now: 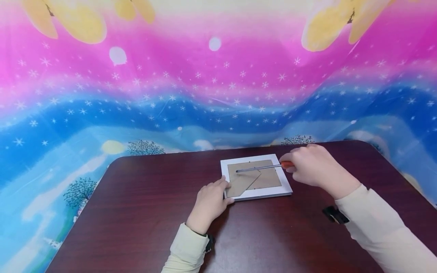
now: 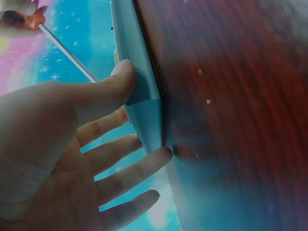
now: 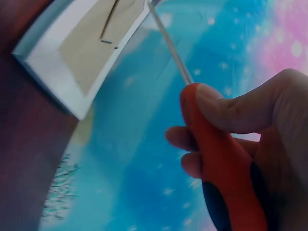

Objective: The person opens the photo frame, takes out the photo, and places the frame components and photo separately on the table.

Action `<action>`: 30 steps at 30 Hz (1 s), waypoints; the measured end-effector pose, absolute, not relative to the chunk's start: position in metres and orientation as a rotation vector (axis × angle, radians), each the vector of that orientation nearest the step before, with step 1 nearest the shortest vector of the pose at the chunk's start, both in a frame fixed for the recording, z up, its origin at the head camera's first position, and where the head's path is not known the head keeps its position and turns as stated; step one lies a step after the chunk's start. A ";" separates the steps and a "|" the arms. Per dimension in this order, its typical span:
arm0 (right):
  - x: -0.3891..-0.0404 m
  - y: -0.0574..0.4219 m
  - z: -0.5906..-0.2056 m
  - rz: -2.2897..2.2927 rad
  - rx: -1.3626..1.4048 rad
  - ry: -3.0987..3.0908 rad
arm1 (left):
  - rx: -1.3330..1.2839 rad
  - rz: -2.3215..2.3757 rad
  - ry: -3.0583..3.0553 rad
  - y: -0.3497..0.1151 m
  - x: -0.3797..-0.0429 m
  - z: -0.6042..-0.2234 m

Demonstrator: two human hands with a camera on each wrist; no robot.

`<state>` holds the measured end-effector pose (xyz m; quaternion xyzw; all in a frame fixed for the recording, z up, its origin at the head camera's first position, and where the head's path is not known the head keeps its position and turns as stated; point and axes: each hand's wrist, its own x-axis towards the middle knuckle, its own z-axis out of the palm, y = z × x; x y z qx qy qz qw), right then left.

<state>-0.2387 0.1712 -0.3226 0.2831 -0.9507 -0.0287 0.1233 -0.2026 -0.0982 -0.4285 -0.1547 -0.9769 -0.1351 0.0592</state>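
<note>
A white picture frame (image 1: 285,182) lies back side up on the table, its brown backing board (image 1: 268,180) showing with a stand flap (image 1: 240,184) across it. My left hand (image 1: 209,199) holds the frame's near left corner, thumb against the near side and index finger at the left edge. In the left wrist view the other fingers (image 2: 130,178) are spread and fairly straight. A screwdriver with an orange handle (image 3: 216,149) is gripped in my right hand (image 1: 310,165). Its metal shaft (image 1: 259,167) reaches leftward across the backing, with the dark tip over the board's left part.
The dark red-brown wooden table (image 1: 143,212) has rounded far corners. Behind it hangs a pink and blue cloth (image 1: 191,87) printed with snowflakes and trees. Black bands (image 1: 336,215) sit at both wrists, by the pale sleeves (image 1: 372,216).
</note>
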 end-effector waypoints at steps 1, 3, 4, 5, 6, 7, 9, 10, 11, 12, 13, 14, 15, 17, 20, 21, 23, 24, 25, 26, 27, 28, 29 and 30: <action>-0.239 0.175 -0.327 -0.056 0.810 -2.773 | -0.466 -0.414 -2.963 -0.098 -0.203 -0.429; -0.239 0.182 -0.335 -0.007 0.787 -2.764 | -0.463 -0.424 -2.969 -0.099 -0.202 -0.429; -0.239 0.185 -0.339 0.016 0.780 -2.753 | -0.463 -0.430 -2.969 -0.099 -0.202 -0.430; -0.240 0.188 -0.342 0.035 0.775 -2.736 | -0.463 -0.431 -2.968 -0.099 -0.202 -0.430; -0.240 0.191 -0.346 0.050 0.769 -2.720 | -0.464 -0.433 -2.967 -0.099 -0.202 -0.430; -0.240 0.194 -0.349 0.061 0.763 -2.702 | -0.464 -0.434 -2.965 -0.099 -0.202 -0.430; -0.241 0.198 -0.354 0.084 0.747 -2.680 | -0.464 -0.434 -2.961 -0.099 -0.203 -0.429; -0.241 0.201 -0.357 0.094 0.736 -2.671 | -0.465 -0.433 -2.958 -0.100 -0.203 -0.429; -0.242 0.203 -0.360 0.103 0.723 -2.667 | -0.464 -0.431 -2.959 -0.100 -0.203 -0.429; -0.242 0.206 -0.363 0.110 0.708 -2.670 | -0.463 -0.433 -2.960 -0.099 -0.203 -0.429; -0.242 0.208 -0.365 0.117 0.694 -2.672 | -0.462 -0.433 -2.963 -0.099 -0.203 -0.429; -0.242 0.210 -0.367 0.123 0.679 -2.677 | -0.464 -0.432 -2.964 -0.099 -0.203 -0.429; -0.242 0.213 -0.369 0.126 0.659 -2.683 | -0.463 -0.431 -2.967 -0.099 -0.204 -0.429; -0.242 0.216 -0.372 0.132 0.635 -2.678 | -0.465 -0.426 -2.970 -0.099 -0.204 -0.429; -0.242 0.222 -0.376 0.149 0.601 -2.666 | -0.468 -0.414 -2.967 -0.099 -0.204 -0.429; -0.242 0.224 -0.376 0.156 0.588 -2.663 | -0.467 -0.413 -2.966 -0.099 -0.204 -0.429; -0.242 0.229 -0.378 0.177 0.565 -2.668 | -0.466 -0.414 -2.964 -0.099 -0.204 -0.429; -0.242 0.231 -0.378 0.187 0.551 -2.673 | -0.465 -0.415 -2.965 -0.099 -0.204 -0.429; -0.242 0.234 -0.379 0.197 0.536 -2.681 | -0.465 -0.416 -2.965 -0.099 -0.203 -0.429; -0.242 0.237 -0.379 0.207 0.521 -2.688 | -0.464 -0.417 -2.967 -0.099 -0.203 -0.428; -0.242 0.239 -0.380 0.215 0.502 -2.694 | -0.464 -0.418 -2.969 -0.099 -0.203 -0.428; -0.242 0.242 -0.380 0.222 0.484 -2.702 | -0.464 -0.418 -2.969 -0.099 -0.203 -0.428; -0.242 0.245 -0.381 0.229 0.472 -2.710 | -0.464 -0.419 -2.969 -0.099 -0.203 -0.428; -0.243 0.247 -0.381 0.233 0.456 -2.718 | -0.464 -0.419 -2.968 -0.099 -0.203 -0.428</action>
